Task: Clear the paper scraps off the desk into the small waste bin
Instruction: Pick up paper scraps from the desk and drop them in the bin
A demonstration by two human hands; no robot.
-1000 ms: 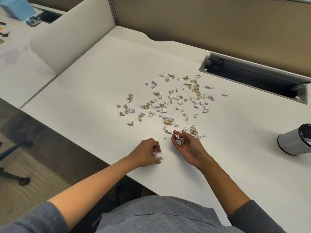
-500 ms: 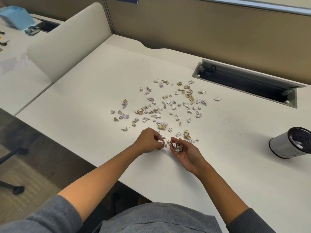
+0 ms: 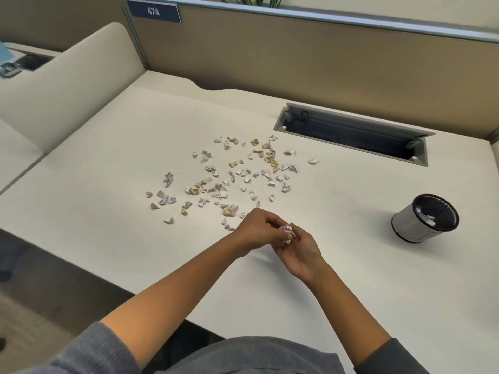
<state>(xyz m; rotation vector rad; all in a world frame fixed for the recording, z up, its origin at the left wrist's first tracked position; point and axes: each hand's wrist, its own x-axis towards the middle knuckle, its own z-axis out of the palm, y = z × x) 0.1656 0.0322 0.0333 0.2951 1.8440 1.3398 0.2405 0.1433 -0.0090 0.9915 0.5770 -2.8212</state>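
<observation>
- the person's two hands meet just above the near part of the desk (image 3: pixel 108 184).
- the left hand (image 3: pixel 255 230) has its fingers curled in, pinching at a small bunch of scraps (image 3: pixel 286 232).
- the right hand (image 3: pixel 298 252) is cupped with the palm up, its fingers bent around that same bunch.
- the two hands touch at the bunch.
- lots of paper scraps (image 3: pixel 232 174), white and tan, lie spread out on the desk just past the hands.
- the small waste bin (image 3: pixel 421 218) sits on the desk far off to the right, tipped toward the camera, with a few white bits inside.
- a long slot (image 3: pixel 353 133) is cut in the desk near the back wall.
</observation>
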